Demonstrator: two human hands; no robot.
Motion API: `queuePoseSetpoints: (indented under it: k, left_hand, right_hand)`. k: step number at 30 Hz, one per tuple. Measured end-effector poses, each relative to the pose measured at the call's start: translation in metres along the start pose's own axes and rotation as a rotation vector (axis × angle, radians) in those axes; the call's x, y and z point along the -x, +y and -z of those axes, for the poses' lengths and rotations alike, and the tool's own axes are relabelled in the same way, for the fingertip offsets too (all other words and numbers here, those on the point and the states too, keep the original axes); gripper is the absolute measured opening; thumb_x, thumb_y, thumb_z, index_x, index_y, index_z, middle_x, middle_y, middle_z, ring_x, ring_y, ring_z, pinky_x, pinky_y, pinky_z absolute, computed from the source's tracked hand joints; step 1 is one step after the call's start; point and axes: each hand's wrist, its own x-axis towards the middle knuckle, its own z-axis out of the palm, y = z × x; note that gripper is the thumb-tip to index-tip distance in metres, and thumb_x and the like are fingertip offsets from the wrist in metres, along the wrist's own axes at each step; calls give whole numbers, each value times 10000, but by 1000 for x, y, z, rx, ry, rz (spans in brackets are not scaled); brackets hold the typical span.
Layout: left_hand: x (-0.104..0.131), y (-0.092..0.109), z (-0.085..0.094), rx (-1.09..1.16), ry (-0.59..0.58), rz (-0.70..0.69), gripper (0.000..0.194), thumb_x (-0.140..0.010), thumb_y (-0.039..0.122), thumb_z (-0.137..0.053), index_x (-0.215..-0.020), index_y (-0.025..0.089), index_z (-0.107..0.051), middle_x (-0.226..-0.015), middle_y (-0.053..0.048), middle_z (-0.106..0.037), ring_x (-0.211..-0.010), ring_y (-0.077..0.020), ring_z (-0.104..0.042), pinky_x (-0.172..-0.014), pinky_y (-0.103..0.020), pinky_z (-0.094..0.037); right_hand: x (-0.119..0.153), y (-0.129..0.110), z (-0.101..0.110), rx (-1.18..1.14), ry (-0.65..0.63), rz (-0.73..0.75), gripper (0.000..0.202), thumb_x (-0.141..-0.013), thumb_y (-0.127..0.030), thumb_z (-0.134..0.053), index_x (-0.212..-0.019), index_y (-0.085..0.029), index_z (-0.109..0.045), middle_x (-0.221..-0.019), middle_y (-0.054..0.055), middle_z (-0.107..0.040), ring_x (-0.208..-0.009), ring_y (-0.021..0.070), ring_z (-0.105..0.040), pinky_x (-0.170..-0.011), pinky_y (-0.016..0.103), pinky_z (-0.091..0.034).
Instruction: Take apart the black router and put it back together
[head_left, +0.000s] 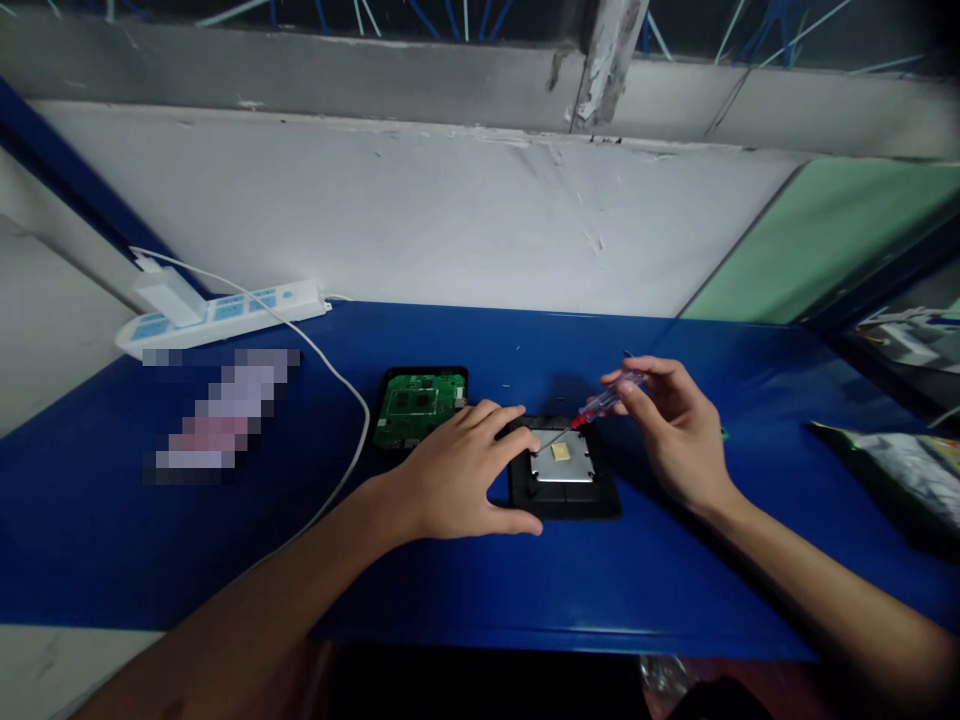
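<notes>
My right hand (675,425) is closed around the clear handle of a screwdriver (607,400) with a red collar. Its thin shaft slants down left to the upper left corner of a silver metal plate (577,468). A small yellowish pad (561,452) sits mid-plate. Under the plate is a black plastic cover (566,506). My left hand (469,470) grips this cover from its left side, thumb by the near edge, a finger at the plate's corner by the screwdriver tip. Just behind that hand, a green circuit board (409,405) lies in a black casing (382,385).
Several tiny metal bits lie on the blue table (450,590) behind the cover. A white power strip (277,300) with a plugged-in charger (171,295) stands back left. Its white cable (349,390) crosses the table. A blurred-out item (225,415) is left; a shiny packet (892,470) right.
</notes>
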Motion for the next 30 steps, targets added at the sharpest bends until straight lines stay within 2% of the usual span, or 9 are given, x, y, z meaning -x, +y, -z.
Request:
queuePoseSetpoints:
  k: [8,16,30]
  left_hand:
    - [0,0,0,-28,-9,-6,654,-749,706,-728,-1197,241,-619,-1489,-150,-488,-1336,-355,-464,-1075,-528,-429]
    - [1,-2,-2,-54,4,-19,707,-746,766,-687,-1184,214,-636,-1505,-176,-483,-1327,-367,-478,-1064,-534,-436]
    - [2,-3,-3,-138,21,-63,740,-759,787,-651,-1206,198,-655,-1490,-186,-503,-1295,-360,-517,-1032,-500,-475]
  right_hand:
    - [1,0,1,-35,-1,-26,206,-882,-324,-706,-1064,-257,-634,-953,12,-728,-763,142,-713,-703,300,-628]
    - [2,-5,1,-25,30,10,196,-864,-282,-726,-1042,-253,-649,-928,12,-735,-751,123,-685,-680,256,-606]
    - [5,-8,0,12,25,98,212,-872,-244,-721,-1064,-244,-633,-942,24,-737,-801,140,-713,-696,269,-620]
